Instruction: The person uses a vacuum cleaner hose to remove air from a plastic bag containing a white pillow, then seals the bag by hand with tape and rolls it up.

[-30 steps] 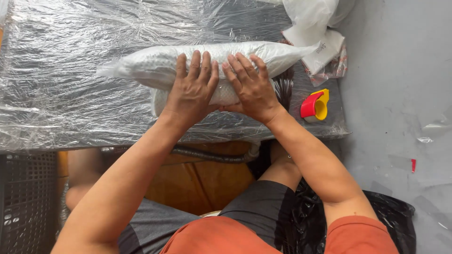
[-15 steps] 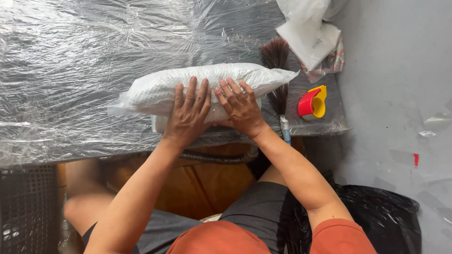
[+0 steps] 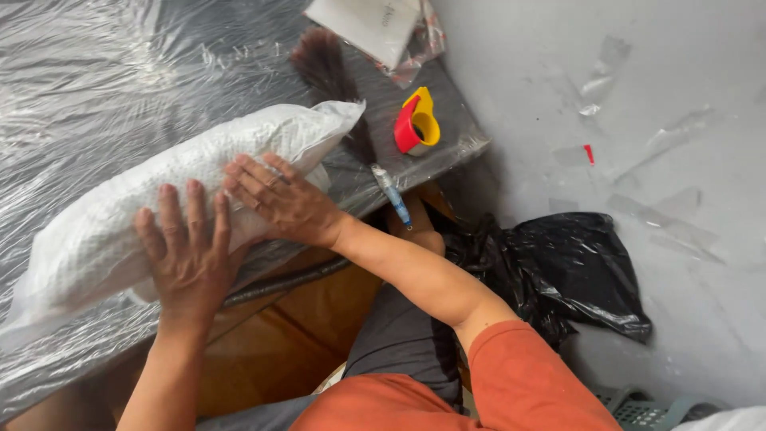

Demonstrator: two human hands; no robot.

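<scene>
Your left hand (image 3: 190, 257) lies flat, fingers spread, pressing down on the near side of the white packed bag (image 3: 171, 191). Your right hand (image 3: 281, 199) is likewise open and flat on top of the bag, just right of the left one. Neither hand grips anything; both only press.

The bag lies on the plastic-covered tabletop (image 3: 96, 96), tilted, its near long side at the tabletop's front edge. Right of the bag: a dark brush (image 3: 331, 80) whose handle runs toward the edge, then a red and yellow tape dispenser (image 3: 416, 124). A flat clear-wrapped packet (image 3: 375, 28) sits beyond the brush. Off the tabletop, to the bag's lower right, a black plastic bag (image 3: 570, 271) lies on the floor.

Risk, as judged: the bag's near side seems to overhang the front edge. With open palms and slick film under it, a push toward you could slide it off into your lap. Its right tip is close to the brush and could nudge it.

Versus half a second ago: the bag is now tilted, left end nearer you, where it lay almost level. Both hands remain flat on it.
</scene>
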